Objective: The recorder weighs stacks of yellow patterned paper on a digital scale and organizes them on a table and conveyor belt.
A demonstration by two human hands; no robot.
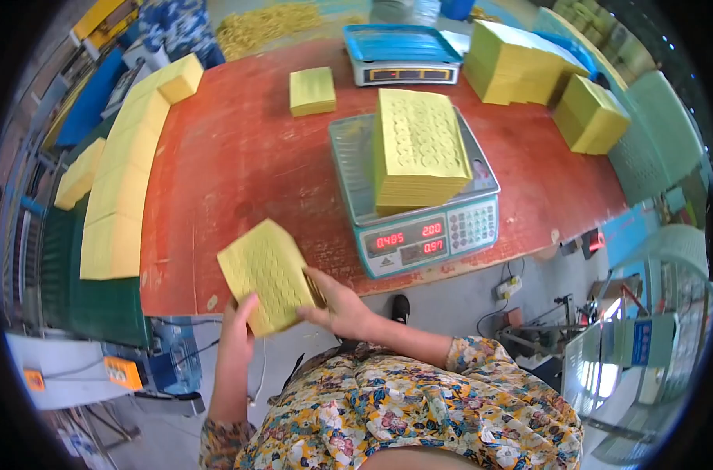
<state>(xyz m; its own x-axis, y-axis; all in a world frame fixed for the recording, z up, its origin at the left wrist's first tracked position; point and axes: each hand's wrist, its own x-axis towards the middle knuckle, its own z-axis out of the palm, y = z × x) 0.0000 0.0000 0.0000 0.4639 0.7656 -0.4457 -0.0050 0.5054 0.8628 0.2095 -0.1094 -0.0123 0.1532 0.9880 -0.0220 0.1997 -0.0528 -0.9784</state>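
A red table [239,149] fills most of the view, its paint scuffed along the near edge. Below it, the person's flowered shirt [403,407] takes up the lower middle. A long row [121,188] of yellow paper stacks runs along the table's left edge, with a green surface [110,309] showing beneath its near end. Toward the right stands a scale [474,222], its red display lit and its keypad facing the person.

A large yellow block [501,66] sits at the far right of the table, a blue-trayed scale [403,43] just to its left. On the nearer scale rests a tall stack [421,141], its top face embossed with curved marks; part of the metal pan shows around it.

The held stack [266,274] is yellow too, with rows of similar marks. It is at the table's near edge, left of the nearer scale, tilted and turned at an angle; whether it touches the table I cannot tell. Both hands are clamped on it, one on each side. The left hand [237,317] grips the near left side, thumb over the top face, other fingers mostly hidden. The right hand [341,304] presses the right side, thumb at the near corner.

A smaller block [591,116] stands near the right edge, and a low stack [312,91] lies apart near the far side. A dark shoe [401,308] shows on the floor.
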